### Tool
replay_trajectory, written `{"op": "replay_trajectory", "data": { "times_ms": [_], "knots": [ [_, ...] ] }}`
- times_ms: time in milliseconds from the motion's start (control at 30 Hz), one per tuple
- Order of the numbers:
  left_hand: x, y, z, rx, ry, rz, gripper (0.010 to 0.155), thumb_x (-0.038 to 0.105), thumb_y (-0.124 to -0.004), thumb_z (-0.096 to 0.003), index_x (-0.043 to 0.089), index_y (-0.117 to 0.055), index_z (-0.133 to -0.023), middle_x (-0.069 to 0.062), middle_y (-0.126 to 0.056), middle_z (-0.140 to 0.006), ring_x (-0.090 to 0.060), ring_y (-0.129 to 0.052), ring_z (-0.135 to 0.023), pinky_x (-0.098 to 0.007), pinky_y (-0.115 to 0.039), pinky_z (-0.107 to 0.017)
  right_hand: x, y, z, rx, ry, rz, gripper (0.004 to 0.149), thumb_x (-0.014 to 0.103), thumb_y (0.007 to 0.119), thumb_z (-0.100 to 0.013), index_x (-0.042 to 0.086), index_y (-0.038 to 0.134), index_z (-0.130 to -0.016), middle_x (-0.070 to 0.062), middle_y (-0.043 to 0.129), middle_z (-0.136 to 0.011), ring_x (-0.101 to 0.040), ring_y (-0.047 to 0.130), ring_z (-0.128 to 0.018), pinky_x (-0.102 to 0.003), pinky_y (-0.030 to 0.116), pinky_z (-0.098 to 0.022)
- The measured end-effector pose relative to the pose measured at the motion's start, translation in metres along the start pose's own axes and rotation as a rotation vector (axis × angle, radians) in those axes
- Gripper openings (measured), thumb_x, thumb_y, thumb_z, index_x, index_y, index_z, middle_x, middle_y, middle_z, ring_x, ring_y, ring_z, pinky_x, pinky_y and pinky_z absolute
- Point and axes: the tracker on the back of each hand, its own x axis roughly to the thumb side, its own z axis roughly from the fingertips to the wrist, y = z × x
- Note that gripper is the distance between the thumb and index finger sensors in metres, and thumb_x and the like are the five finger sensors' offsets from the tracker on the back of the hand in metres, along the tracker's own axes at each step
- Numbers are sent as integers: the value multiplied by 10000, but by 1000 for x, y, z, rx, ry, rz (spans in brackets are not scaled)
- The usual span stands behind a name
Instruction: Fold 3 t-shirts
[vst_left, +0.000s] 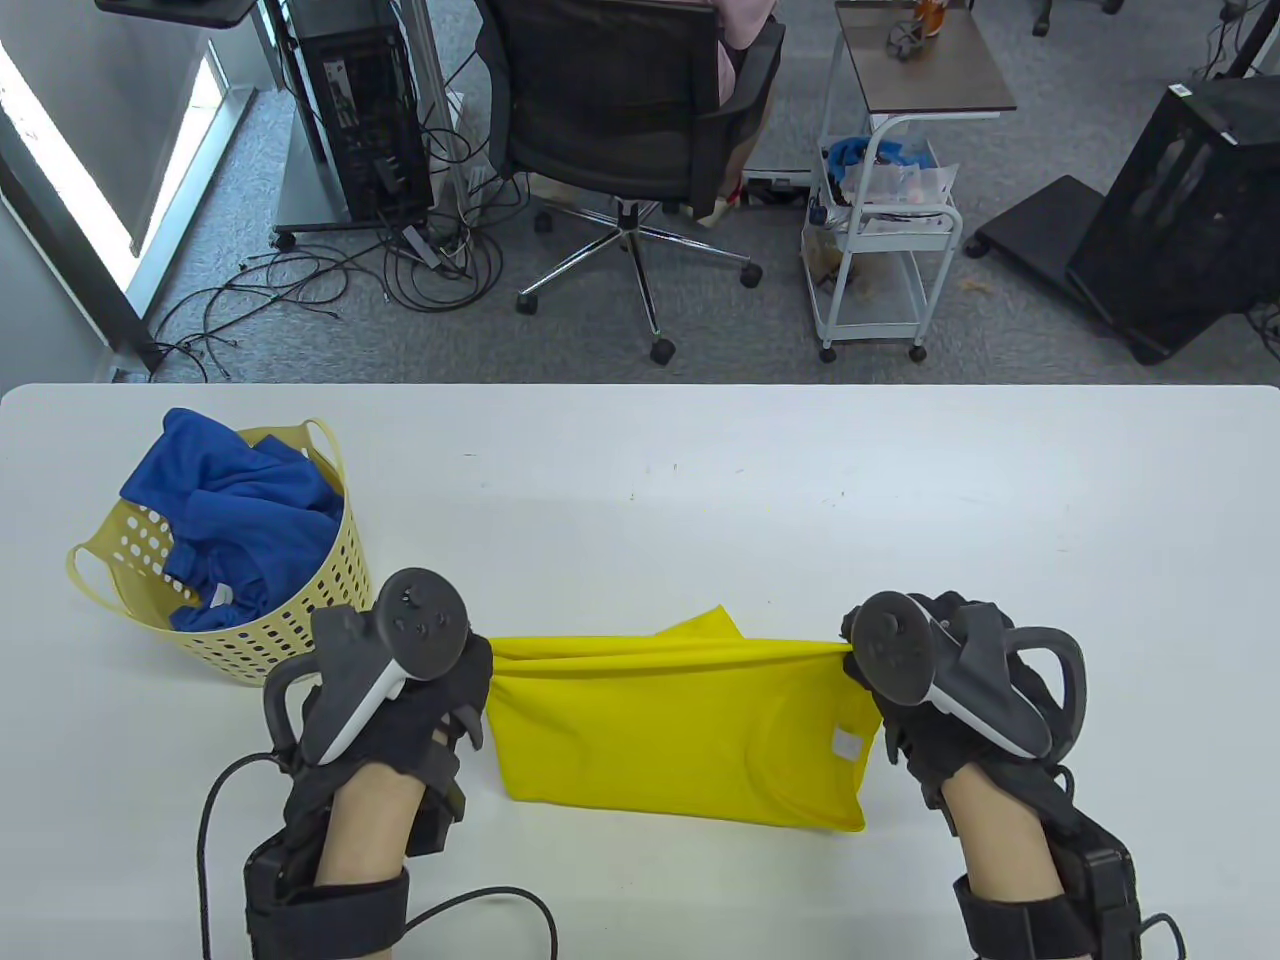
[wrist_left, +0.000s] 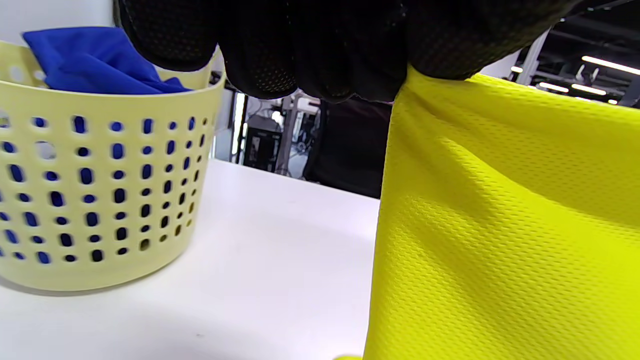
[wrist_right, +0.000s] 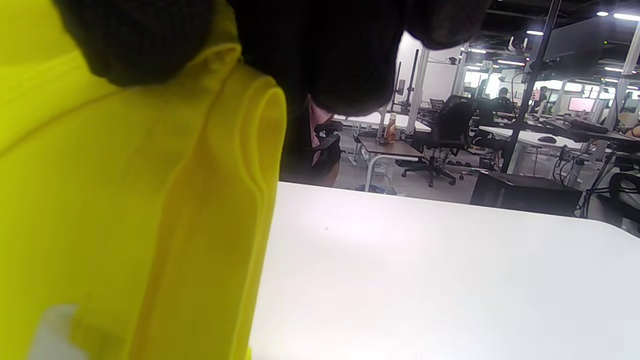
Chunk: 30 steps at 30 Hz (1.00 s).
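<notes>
Low in the table view, the left hand (vst_left: 400, 690) grips the left end of a yellow t-shirt (vst_left: 680, 735), its gloved fingers (wrist_left: 310, 55) curled over the bunched fabric at the top of the left wrist view. The right hand (vst_left: 940, 680) pinches the shirt's right end, where the cloth gathers into a tight point; in the right wrist view its dark fingers (wrist_right: 320, 50) close over a rolled edge of fabric. The shirt is stretched between the two hands, well apart, its lower part lying on the white table (vst_left: 700, 480). At centre left stands a pale yellow basket (vst_left: 290, 620) holding a crumpled blue t-shirt (vst_left: 235, 510). The trackers hide most of both hands from above, and the fingertips are lost in the cloth.
</notes>
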Motion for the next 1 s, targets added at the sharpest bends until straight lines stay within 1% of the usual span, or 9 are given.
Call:
{"op": "replay_trajectory", "data": {
  "times_ms": [100, 133, 333, 567, 633, 700, 767, 867, 1000],
  "knots": [
    [11, -10, -27, -1, 6, -16, 385, 487, -746, -448, 262, -850, -744, -20, -804, -826, -267, -784, -793, -488, -709, -633, -6, 18, -24, 44, 30, -15, 437, 368, 816, -389, 257, 852, -810, -21, 891, -767, -301, 869, -716, -575, 580, -662],
    [16, -16, -40, -4, 9, -23, 385, 488, -746, -448, 264, -850, -743, -19, -804, -826, -265, -785, -792, -487, -711, -632, -8, 32, -39, 85, 46, -17, 437, 359, 816, -391, 250, 851, -813, -28, 888, -769, -306, 864, -719, -577, 575, -662],
    [34, -58, -103, -11, 56, -94, 387, 490, -750, -441, 267, -848, -741, -16, -806, -821, -261, -793, -783, -479, -719, -623, -13, 94, -95, 210, 85, 9, 437, 351, 817, -389, 241, 852, -811, -36, 887, -765, -311, 862, -712, -578, 574, -656],
    [33, -107, -149, 36, 91, -118, 390, 491, -748, -433, 271, -842, -741, -12, -807, -812, -257, -800, -773, -470, -730, -611, -8, 137, -140, 284, 97, 34, 439, 342, 817, -393, 232, 845, -816, -45, 882, -766, -314, 858, -712, -582, 569, -653],
    [32, -117, -153, 39, 77, -133, 402, 491, -721, -440, 287, -800, -777, 1, -766, -850, -247, -771, -806, -467, -715, -627, -7, 143, -146, 285, 119, 52, 462, 347, 810, -399, 234, 814, -847, -50, 853, -802, -323, 832, -739, -585, 555, -659],
    [30, -123, -151, 57, 14, -146, 514, 508, -707, -438, 286, -675, -901, 0, -656, -953, -257, -720, -860, -466, -688, -652, -7, 145, -149, 230, 132, 74, 546, 398, 808, -389, 234, 742, -905, -57, 804, -857, -334, 791, -784, -587, 543, -663],
    [29, -127, -146, -17, -128, -119, 599, 521, -727, -431, 314, -578, -973, 13, -557, -1036, -263, -638, -939, -481, -641, -696, -5, 143, -148, 210, 128, 50, 579, 417, 808, -386, 234, 712, -927, -62, 793, -865, -342, 778, -792, -593, 533, -664],
    [26, -139, -129, -206, -327, -77, 613, 492, -755, -438, 357, -560, -1002, 50, -500, -1103, -273, -541, -1028, -521, -601, -728, 4, 134, -139, 183, 76, 16, 586, 429, 804, -388, 237, 701, -932, -65, 795, -861, -343, 785, -784, -596, 546, -652],
    [19, -162, -101, -326, -339, -301, 679, 566, -773, -419, 423, -518, -1032, 98, -462, -1152, -265, -460, -1089, -553, -563, -762, 27, 125, -113, 163, -14, -50, 590, 440, 804, -389, 243, 699, -935, -68, 795, -872, -351, 789, -788, -598, 559, -644]
  ]
}}
